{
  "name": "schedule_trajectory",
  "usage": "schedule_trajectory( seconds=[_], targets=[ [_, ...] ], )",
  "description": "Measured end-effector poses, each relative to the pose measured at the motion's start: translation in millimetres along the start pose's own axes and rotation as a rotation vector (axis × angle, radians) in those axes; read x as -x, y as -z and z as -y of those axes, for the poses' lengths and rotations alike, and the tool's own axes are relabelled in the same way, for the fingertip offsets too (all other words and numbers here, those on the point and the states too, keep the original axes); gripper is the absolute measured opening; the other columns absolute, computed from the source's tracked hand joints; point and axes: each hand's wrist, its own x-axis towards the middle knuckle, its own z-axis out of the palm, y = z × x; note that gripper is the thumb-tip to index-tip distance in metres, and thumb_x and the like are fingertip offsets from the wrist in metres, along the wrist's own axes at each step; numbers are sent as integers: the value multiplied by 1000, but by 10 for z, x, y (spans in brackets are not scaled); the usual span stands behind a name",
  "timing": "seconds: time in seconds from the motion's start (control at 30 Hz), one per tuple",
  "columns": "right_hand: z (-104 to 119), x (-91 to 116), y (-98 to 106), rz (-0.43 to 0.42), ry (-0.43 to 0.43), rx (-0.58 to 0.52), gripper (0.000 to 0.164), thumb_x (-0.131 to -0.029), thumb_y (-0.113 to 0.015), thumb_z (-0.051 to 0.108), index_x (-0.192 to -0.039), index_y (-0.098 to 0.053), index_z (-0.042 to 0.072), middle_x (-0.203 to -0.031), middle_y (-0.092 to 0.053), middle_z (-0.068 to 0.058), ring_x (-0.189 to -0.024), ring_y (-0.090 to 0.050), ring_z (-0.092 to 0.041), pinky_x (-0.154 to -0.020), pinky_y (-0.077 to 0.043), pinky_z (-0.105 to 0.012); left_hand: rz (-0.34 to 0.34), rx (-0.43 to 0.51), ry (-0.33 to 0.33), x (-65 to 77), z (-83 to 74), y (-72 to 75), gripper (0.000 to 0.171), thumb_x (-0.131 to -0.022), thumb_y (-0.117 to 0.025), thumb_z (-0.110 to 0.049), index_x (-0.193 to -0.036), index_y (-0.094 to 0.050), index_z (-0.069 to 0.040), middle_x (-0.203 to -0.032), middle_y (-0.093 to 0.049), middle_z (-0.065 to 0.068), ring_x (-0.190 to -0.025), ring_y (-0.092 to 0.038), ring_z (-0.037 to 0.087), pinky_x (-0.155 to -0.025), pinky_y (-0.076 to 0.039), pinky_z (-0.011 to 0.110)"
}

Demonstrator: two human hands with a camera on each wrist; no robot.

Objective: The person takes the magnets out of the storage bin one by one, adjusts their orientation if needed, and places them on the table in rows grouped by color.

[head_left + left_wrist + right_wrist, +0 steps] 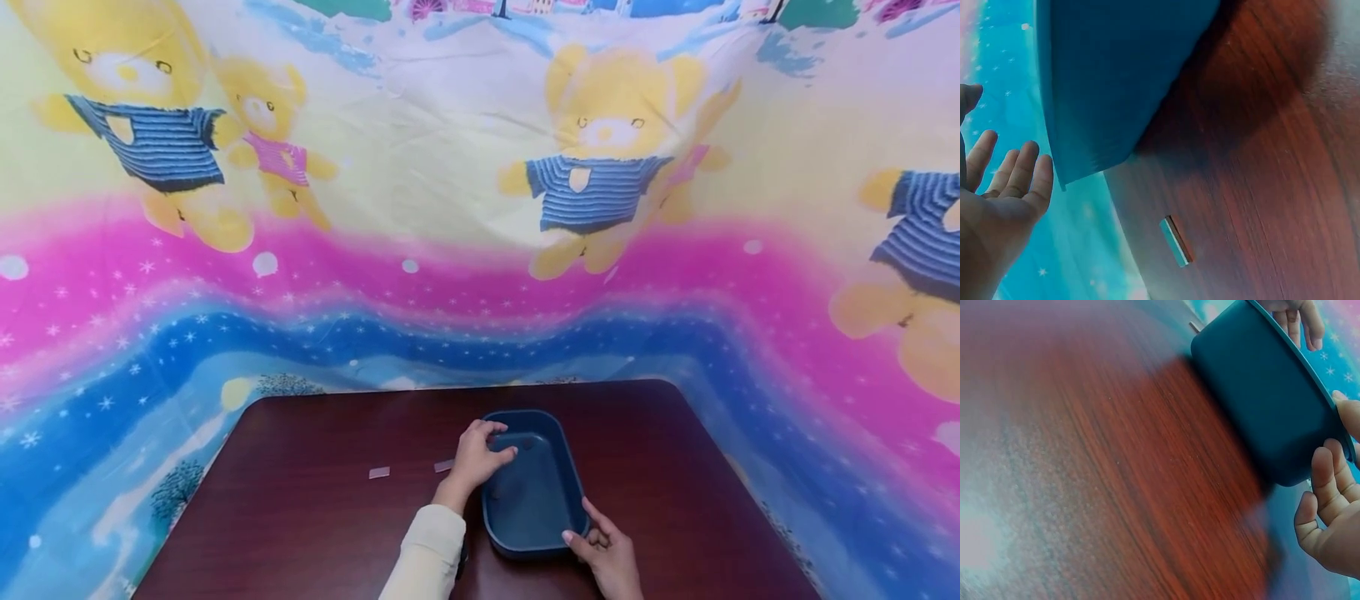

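A dark blue-green rectangular tray (pixel 534 508) with rounded corners and raised walls is at the table's front, right of the middle. My left hand (pixel 474 457) is at the tray's left wall near the far end, thumb and fingers spread apart. The left wrist view shows that hand (pixel 1004 197) with loosely straight fingers and nothing in them, beside the tray's side (pixel 1113 75). At the near right corner, my right hand (pixel 611 554) pinches the rim. Its thumb lies over the rim and its fingers bear on the outer wall (pixel 1260 394). Two faint dark marks show inside the tray.
Left of the tray, a small pale flat piece (pixel 379 472) lies on the dark wooden table (pixel 300 517). A second such piece (pixel 443 466) is partly hidden by my left wrist. A printed bear cloth (pixel 450 208) hangs behind and around the table.
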Motion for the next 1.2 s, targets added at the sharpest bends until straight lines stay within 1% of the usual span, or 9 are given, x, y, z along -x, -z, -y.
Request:
schedule_trajectory(
  seconds=[0.13,0.27,0.43,0.5,0.63,0.73,0.93,1.03,1.2],
  targets=[
    [-12,6,27,-2,6,-1,67,-77,-75,8,-137,-46,6,-58,-46,-4,-50,-42,-13,-51,-41,-28,-26,23,47,-76,15,-113,36,-78,-76,-25,-108,-65,-8,-99,-55,7,-88,-56,27,-67,-50,32],
    [-17,27,37,2,-1,-16,67,-76,-75,7,-136,-46,4,-59,-48,-5,-50,-44,-14,-51,-42,-28,-31,46,83,-118,44,-235,39,-78,-76,-24,-109,-65,-4,-98,-56,13,-79,-54,19,-64,-48,30],
    [-4,38,27,22,0,-50,67,-76,-76,7,-137,-45,4,-59,-48,-5,-51,-45,-14,-51,-42,-28,-42,39,123,-181,49,-318,39,-77,-77,-21,-109,-65,-2,-99,-58,16,-75,-53,15,-65,-48,32],
    [1,37,24,13,6,-59,67,-76,-75,6,-136,-46,4,-59,-47,-4,-51,-43,-13,-51,-42,-28,-26,23,127,-214,40,-337,40,-77,-76,-20,-109,-64,-1,-99,-58,16,-75,-53,17,-66,-48,34],
    [-6,31,15,10,12,-86,66,-77,-74,3,-136,-45,3,-59,-45,-3,-50,-42,-12,-51,-41,-27,48,-59,137,-244,40,-389,41,-79,-74,-21,-112,-62,0,-104,-57,17,-84,-53,23,-74,-48,40],
    [-16,22,3,31,18,-103,65,-78,-73,3,-136,-45,2,-59,-45,-3,-51,-42,-12,-51,-42,-27,73,-67,193,-224,63,-450,42,-80,-73,-22,-114,-61,1,-110,-56,17,-93,-53,28,-78,-48,43],
    [-20,5,19,65,-7,-118,66,-79,-73,4,-138,-44,4,-60,-44,-3,-51,-42,-12,-51,-41,-27,30,46,309,-174,120,-557,44,-78,-74,-19,-113,-59,4,-109,-59,18,-97,-54,32,-80,-47,43],
    [-11,10,42,61,-19,-111,66,-79,-73,6,-138,-43,5,-60,-44,-4,-50,-41,-12,-50,-40,-27,78,130,376,-196,98,-543,47,-81,-72,-20,-118,-55,5,-112,-56,18,-98,-54,32,-81,-46,45],
    [-21,10,66,60,-25,-113,68,-78,-75,8,-138,-44,5,-60,-45,-4,-50,-42,-13,-50,-40,-27,194,163,458,-269,31,-471,53,-84,-68,-23,-126,-50,5,-118,-54,19,-98,-55,33,-80,-46,48]
  ],
)
